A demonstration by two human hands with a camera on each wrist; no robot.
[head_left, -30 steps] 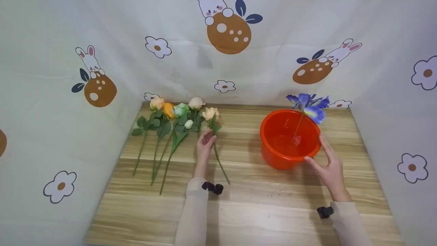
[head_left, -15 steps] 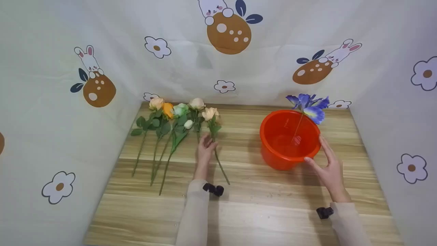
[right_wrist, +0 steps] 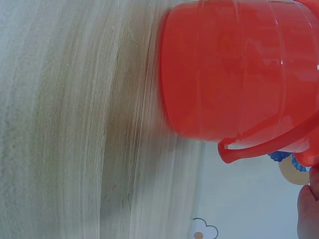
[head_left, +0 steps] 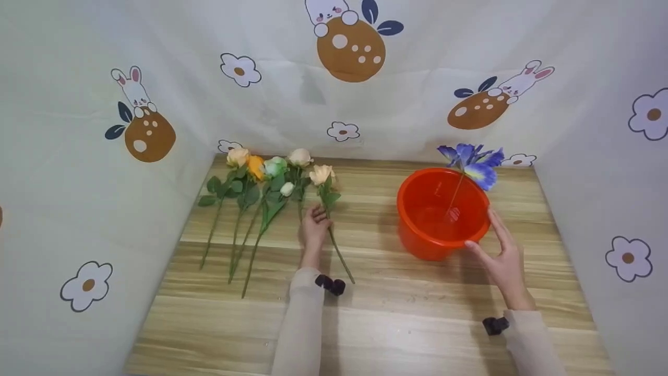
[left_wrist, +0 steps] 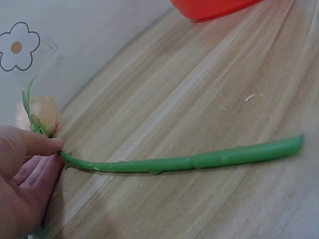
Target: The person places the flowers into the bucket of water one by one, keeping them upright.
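My left hand (head_left: pixel 315 227) pinches the green stem (left_wrist: pixel 199 160) of a peach rose (head_left: pixel 322 175) between thumb and fingers, a little below its leaves. The cut end of that stem points to the front right, low over the table. My right hand (head_left: pixel 503 261) rests against the right side of a red bucket (head_left: pixel 420 243), thumb at the front of the rim and straight fingers along its right edge. A blue-purple iris (head_left: pixel 475 164) leans in the bucket, its bloom over the back right rim and its thin stem running down inside.
Left of my left hand several stemmed flowers lie side by side: a peach rose (head_left: pixel 238 156), an orange flower (head_left: pixel 256 167), a pale green flower (head_left: pixel 275 167) and a cream rose (head_left: pixel 300 157). A printed cloth (head_left: pixel 282 109) hangs behind the wooden table (head_left: pixel 376 334).
My left hand has slid slightly down along the peach rose's stem, and its fingers have closed on it. The right hand and bucket have stayed put.
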